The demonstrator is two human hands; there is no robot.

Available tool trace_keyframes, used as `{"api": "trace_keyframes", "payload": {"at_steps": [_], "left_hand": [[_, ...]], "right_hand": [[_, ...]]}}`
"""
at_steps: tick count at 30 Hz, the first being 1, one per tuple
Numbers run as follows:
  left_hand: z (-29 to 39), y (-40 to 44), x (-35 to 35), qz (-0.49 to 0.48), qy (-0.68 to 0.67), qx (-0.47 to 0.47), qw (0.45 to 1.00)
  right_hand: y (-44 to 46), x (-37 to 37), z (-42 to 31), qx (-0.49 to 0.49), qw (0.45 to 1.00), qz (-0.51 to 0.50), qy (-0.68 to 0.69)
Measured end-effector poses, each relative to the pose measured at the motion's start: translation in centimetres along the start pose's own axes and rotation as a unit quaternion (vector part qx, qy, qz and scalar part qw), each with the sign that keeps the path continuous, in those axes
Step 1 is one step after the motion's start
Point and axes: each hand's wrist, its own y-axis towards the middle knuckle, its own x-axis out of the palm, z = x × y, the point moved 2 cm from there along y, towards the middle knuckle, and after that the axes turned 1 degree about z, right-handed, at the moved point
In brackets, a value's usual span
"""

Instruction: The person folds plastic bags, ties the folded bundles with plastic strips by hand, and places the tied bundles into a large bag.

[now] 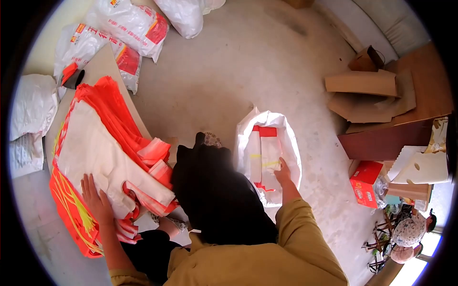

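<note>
My left hand [98, 202] lies flat, fingers spread, on a pile of white cloth [90, 138] beside my left leg. Layered red cloth [112, 112] with pale ends fans out along the pile's far side, and yellow cords [76, 205] hang over red fabric at its near edge. On my right, an open white sack [243, 128] stands on the floor. Inside it are folded white-and-red bundles [268, 148] with yellow strips across them. My right hand [284, 172] reaches over the sack's near right rim, fingers extended beside the bundles; I see nothing gripped in it.
Printed white plastic bags [129, 28] lie at the back left. Flattened and opened cardboard boxes [362, 85] rest on brown furniture at the right, with a red box [367, 183] below. Other people [410, 231] sit at far right. Concrete floor [229, 62] stretches ahead.
</note>
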Motion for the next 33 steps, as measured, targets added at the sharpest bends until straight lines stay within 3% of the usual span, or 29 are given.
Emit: {"api": "trace_keyframes", "payload": {"at_steps": [2,8,14,17,20,23,24,27,30,33], "left_hand": [[0.0,0.0,-0.1,-0.011,0.01,0.002,1.0],[0.2,0.2,-0.3,-0.005,0.006,0.015,1.0],[-0.4,0.1,0.0,0.005,0.013,0.042,0.999],[-0.4,0.1,0.0,0.004,0.013,0.039,0.999],[0.1,0.1,-0.1,0.006,0.01,0.023,1.0],[0.1,0.1,-0.2,0.007,0.011,0.024,1.0],[0.1,0.1,-0.2,0.006,0.009,0.022,1.0],[0.4,0.2,-0.3,0.004,0.007,0.018,1.0],[0.8,0.2,-0.3,0.008,0.009,0.019,1.0],[0.2,0.1,0.1,0.019,0.007,0.032,0.999]], "right_hand": [[-0.8,0.1,-2.1,0.063,0.998,0.013,-0.018],[0.2,1.0,-4.0,0.024,0.998,0.047,-0.018],[-0.4,1.5,-3.3,0.038,0.994,0.021,-0.105],[0.1,3.8,-0.5,-0.006,0.987,0.106,-0.119],[-3.4,3.0,-6.0,-0.061,0.949,-0.003,-0.309],[-3.4,5.3,-3.8,-0.045,0.963,-0.081,-0.253],[-3.7,5.8,-3.9,-0.137,0.93,-0.105,-0.324],[-3.7,6.0,-3.2,-0.174,0.908,-0.122,-0.36],[-1.9,5.5,-3.7,-0.11,0.944,-0.157,-0.267],[0.3,5.9,-2.1,-0.123,0.949,-0.132,-0.259]]}}
